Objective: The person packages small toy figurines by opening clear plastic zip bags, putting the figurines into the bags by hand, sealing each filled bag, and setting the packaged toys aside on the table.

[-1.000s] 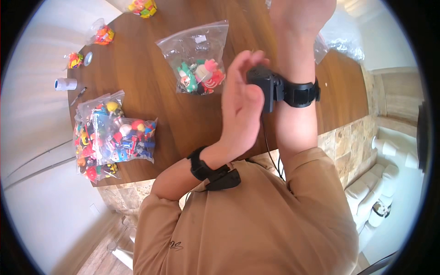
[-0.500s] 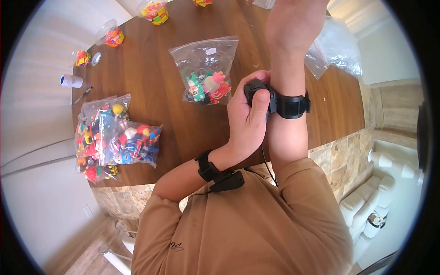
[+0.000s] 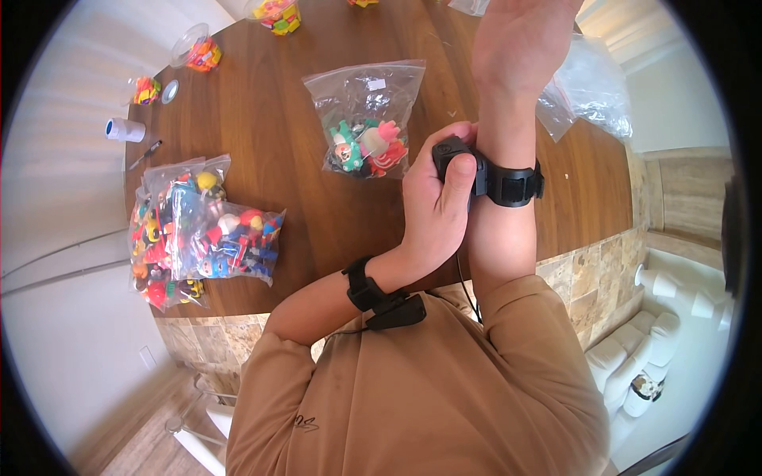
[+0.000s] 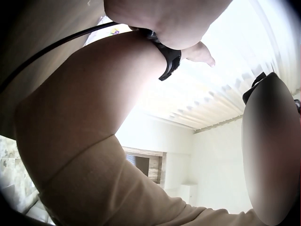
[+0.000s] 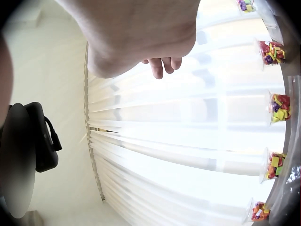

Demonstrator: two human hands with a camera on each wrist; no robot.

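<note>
In the head view my left hand (image 3: 436,194) reaches across and grips a small black camera (image 3: 454,156) strapped to my right wrist, thumb laid along its near side. My right hand (image 3: 524,47) is raised palm up over the table, its fingers cut off by the top edge. The right wrist view shows that hand (image 5: 141,37) from beneath, a few loosely bent fingertips past the palm, nothing in them. In the left wrist view the left hand (image 4: 164,19) overlaps the right wrist's black strap (image 4: 170,61). A zip bag of toy figures (image 3: 367,147) lies beyond the left hand.
More bags of figures (image 3: 206,230) pile up on the table's left. A pen (image 3: 145,155), a white roll (image 3: 125,130), a tape ring (image 3: 170,91) and tubs of colourful pieces (image 3: 198,54) line the far left edge. Clear plastic bags (image 3: 591,91) lie right.
My left hand has closed from loosely beside the wrist camera to gripping it. The head view has shifted, so the tubs at the far edge show more.
</note>
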